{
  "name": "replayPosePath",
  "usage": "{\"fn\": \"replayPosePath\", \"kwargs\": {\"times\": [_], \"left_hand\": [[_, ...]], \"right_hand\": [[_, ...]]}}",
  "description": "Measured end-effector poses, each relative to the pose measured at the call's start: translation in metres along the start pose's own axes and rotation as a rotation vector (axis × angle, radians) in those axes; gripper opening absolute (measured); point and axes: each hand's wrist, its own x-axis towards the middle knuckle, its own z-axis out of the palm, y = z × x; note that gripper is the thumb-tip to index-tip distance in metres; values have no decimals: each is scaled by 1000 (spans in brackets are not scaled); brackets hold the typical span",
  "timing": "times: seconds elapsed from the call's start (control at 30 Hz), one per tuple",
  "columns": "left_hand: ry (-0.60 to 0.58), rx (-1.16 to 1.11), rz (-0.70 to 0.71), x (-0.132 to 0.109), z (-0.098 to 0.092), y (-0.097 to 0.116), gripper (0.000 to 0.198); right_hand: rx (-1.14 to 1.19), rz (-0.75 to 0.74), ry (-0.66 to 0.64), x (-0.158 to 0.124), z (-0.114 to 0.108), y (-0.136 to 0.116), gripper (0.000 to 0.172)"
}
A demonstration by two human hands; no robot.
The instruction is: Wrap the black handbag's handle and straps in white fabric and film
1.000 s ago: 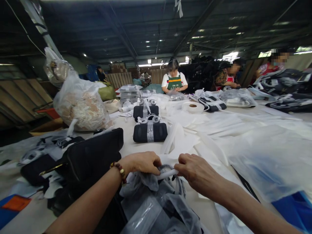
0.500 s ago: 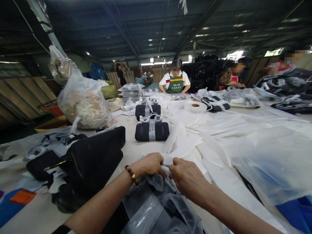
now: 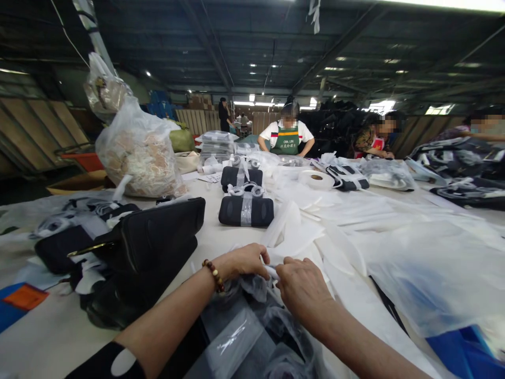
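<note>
Right in front of me lies a bundle in thin translucent wrapping [image 3: 258, 295], dark underneath, with a strip of shiny clear tape [image 3: 234, 337] across it. At its far end my left hand [image 3: 246, 261], a beaded bracelet on the wrist, pinches a bunched white piece of the wrapping with curved thumb and forefinger. My right hand [image 3: 302, 284] grips the same piece from the other side, its fingers curled in and their tips partly hidden. The two hands are close together but apart. Left of them stands a black bag [image 3: 158, 237] with a gold zip.
Two taped black bags [image 3: 246, 210] with wrapped handles lie ahead. White sheets [image 3: 335, 247] and clear plastic [image 3: 430, 263] spread rightward. A roll of white tape [image 3: 315, 179] sits farther back. A bulging plastic sack [image 3: 138, 152] is at left. A person in a green apron [image 3: 287, 138] stands opposite.
My hands stay at the far end of the bundle; the left thumb and forefinger have parted slightly. The camera view has shifted a little. The person at far right has moved an arm.
</note>
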Motion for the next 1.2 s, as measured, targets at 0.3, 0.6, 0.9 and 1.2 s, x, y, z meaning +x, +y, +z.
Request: {"fn": "replayPosePath", "kwargs": {"times": [0.3, 0.6, 0.9, 1.2], "left_hand": [[-174, -396, 8, 4, -5, -13, 35], [-12, -40, 45, -3, -1, 6, 19], [69, 146, 34, -13, 4, 13, 25], [89, 178, 39, -14, 5, 14, 21]], "right_hand": [[-71, 65, -1, -10, -8, -1, 18], [-44, 146, -20, 0, 1, -9, 18], [464, 37, -113, -15, -5, 22, 19], [382, -376, -210, -37, -11, 50, 38]]}}
